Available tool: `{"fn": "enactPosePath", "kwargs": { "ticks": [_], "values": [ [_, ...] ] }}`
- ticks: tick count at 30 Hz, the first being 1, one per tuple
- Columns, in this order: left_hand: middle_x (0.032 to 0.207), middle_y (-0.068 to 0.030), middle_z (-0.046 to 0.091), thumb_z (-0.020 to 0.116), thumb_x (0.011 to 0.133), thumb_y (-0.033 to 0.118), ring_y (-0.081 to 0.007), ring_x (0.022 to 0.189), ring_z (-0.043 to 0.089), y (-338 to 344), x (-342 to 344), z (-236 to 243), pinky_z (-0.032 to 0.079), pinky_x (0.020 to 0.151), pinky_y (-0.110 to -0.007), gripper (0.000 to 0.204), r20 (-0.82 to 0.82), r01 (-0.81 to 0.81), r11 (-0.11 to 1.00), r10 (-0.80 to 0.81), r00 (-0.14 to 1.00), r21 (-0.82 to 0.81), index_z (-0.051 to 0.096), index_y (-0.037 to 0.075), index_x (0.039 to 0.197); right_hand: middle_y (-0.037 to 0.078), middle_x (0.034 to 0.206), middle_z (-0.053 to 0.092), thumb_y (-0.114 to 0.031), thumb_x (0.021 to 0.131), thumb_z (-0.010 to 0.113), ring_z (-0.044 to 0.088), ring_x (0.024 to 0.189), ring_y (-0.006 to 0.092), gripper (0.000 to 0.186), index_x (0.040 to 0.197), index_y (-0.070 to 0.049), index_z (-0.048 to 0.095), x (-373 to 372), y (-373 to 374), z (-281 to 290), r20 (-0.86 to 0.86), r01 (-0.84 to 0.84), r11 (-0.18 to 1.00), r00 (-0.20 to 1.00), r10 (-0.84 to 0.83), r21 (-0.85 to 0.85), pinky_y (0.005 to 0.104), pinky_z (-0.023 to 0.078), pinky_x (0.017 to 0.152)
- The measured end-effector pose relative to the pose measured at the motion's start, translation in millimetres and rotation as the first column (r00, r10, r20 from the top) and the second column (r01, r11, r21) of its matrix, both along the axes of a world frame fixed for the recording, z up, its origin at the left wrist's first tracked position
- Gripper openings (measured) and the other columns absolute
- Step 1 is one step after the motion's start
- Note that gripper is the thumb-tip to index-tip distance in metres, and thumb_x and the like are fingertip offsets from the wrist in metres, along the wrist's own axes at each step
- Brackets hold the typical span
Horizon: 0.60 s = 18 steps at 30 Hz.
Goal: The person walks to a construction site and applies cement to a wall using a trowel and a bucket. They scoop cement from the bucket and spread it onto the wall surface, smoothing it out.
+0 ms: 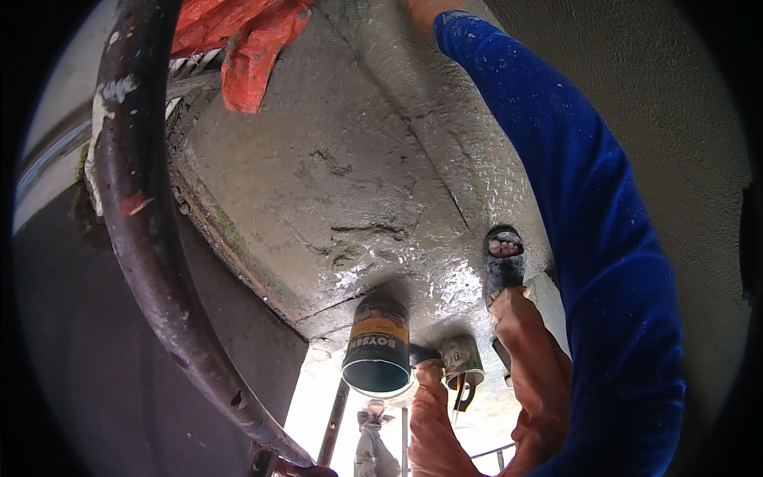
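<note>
The blue-sleeved right arm reaches toward the far edge of the wet grey concrete floor point(294, 183), the right hand point(425, 11) largely cut off, its hold hidden. Orange sheeting point(246, 60) covers the floor's far left corner. A large pail point(377, 350) and a smaller can point(461, 358) stand by its near edge; a sandaled foot point(505, 258) rests toward its right edge. A paint-flecked pipe point(143, 207) curves past its left edge.

Lettering stands on 2 things: pale capitals on the dark-green band of a large cylindrical paint can point(377, 340) at 6 o'clock, and partly legible letters on a smaller, stained cylindrical can point(459, 354) at 5 o'clock.
</note>
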<state>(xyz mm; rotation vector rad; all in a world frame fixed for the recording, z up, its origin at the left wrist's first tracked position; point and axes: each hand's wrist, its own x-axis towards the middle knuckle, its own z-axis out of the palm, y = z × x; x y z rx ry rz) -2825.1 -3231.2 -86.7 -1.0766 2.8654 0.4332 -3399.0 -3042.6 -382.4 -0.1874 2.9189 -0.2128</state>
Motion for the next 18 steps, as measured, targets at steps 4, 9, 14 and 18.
{"fn": "enactPosePath", "kwargs": {
  "ticks": [4,9,14,18],
  "values": [
    [0.122,-0.0203,0.039,0.018,0.088,0.056,-0.0312,0.112,0.042,34.1,-6.5,-25.8,0.032,0.094,-0.046,0.071,0.067,0.037,0.999,-0.039,0.997,0.026,0.031,-0.002,0.127,0.020,0.091,0.061,-0.032,0.089,0.029,0.060,0.086,0.0340,0.042,0.098,-0.002,0.057,31.2,6.6,-43.7,0.088,0.068,0.983,0.995,-0.054,-0.169,0.0442,0.045,0.077],
    [0.122,-0.0205,0.039,0.018,0.087,0.057,-0.0315,0.113,0.042,48.4,-1.2,-36.7,0.032,0.094,-0.046,0.072,0.081,0.052,0.998,-0.056,0.995,0.041,0.030,-0.001,0.127,0.019,0.100,0.059,-0.013,0.083,0.046,0.058,0.094,0.0313,0.029,0.110,-0.003,0.048,93.5,49.5,19.8,0.229,-0.140,0.990,0.963,0.139,-0.011,0.0418,0.046,0.080],
    [0.122,-0.0206,0.039,0.019,0.086,0.058,-0.0318,0.113,0.041,54.1,1.4,-41.3,0.032,0.095,-0.047,0.073,0.092,0.077,0.996,-0.081,0.992,0.046,0.030,-0.001,0.127,0.019,0.092,0.061,-0.010,0.077,0.052,0.061,0.086,0.0309,0.034,0.108,0.001,0.048,96.8,61.4,49.7,0.491,0.148,0.962,0.871,-0.016,-0.230,0.0409,0.048,0.072],
    [0.121,-0.0208,0.039,0.020,0.086,0.059,-0.0320,0.113,0.041,40.0,2.4,-39.5,0.032,0.095,-0.048,0.074,0.092,0.088,0.996,-0.090,0.992,0.033,0.029,-0.001,0.127,0.015,0.076,0.060,-0.006,0.079,0.045,0.061,0.075,0.0297,0.025,0.102,0.002,0.045,119.1,20.5,61.4,0.563,0.131,0.938,0.823,0.078,-0.321,0.0422,0.047,0.063]
  ]
}}
